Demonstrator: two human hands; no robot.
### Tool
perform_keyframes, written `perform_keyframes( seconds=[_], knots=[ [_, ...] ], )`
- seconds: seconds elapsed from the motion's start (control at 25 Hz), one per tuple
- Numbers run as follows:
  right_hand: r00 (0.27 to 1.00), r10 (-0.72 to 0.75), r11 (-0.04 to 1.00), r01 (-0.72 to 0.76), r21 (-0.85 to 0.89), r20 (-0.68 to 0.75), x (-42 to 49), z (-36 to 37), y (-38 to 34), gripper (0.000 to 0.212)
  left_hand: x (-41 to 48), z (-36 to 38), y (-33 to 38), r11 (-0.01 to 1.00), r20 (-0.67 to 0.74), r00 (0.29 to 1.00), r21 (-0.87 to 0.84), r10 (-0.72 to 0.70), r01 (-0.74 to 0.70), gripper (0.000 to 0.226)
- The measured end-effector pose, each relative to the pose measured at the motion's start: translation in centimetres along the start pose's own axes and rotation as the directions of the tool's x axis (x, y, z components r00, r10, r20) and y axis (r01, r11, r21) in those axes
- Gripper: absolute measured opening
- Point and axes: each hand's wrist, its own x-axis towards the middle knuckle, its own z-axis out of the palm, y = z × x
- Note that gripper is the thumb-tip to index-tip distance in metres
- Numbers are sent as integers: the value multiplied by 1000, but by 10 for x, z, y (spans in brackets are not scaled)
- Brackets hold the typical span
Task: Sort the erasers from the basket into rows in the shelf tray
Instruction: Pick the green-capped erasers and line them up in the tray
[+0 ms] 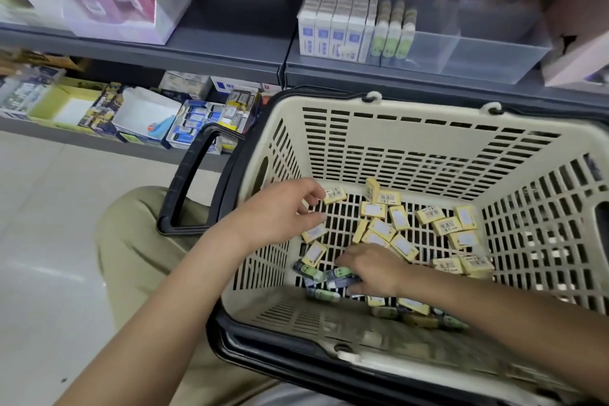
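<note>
left fingers (309,189): loosely curled, narrow gap between index and thumb, nothing held that I see; index tip right beside 1 yellow eraser (334,196), contact unclear
left hand (280,208): over the basket's left side, forearm crossing the near-left rim
right fingers (347,254): bent down onto the green erasers (339,273); I can't tell if they grip or only touch
right hand (372,269): low in the basket, near-centre floor, forearm in from the right
yellow erasers (380,228): loose, scattered over the basket floor, centre to right
basket (428,148): cream, slotted, black handle (184,184) folded out left; sits against my trouser leg (138,241)
shelf tray (487,53): clear, far side on the grey shelf (230,26); white boxes (329,33) at its left end, 3 rows of green sleeves (392,38) just right of them, right part bare
</note>
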Motion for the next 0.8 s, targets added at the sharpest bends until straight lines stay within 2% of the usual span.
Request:
perform_keyframes(
  seconds=[0.12,0.24,0.4,0.56,0.8],
  knots=[
    [1000,-8,1000,7,-31,-29,6,6,-9,70,-1,-1,0,1000,-11,1000,-23,-13,12,29],
    [998,-54,997,52,-59,-36,11,7,-21,55,-1,-2,1,1000,-7,1000,-18,-11,11,29],
    [999,15,989,-10,145,-32,7,0,-17,53,0,-1,-1,1000,-2,1000,-20,-12,12,29],
    [999,25,979,-20,203,-21,0,3,-24,50,0,-1,-3,1000,9,1000,-22,-12,12,30],
    [1000,23,994,-24,103,15,12,6,-39,36,0,0,-3,999,21,1000,-36,-3,4,29]
  ],
)
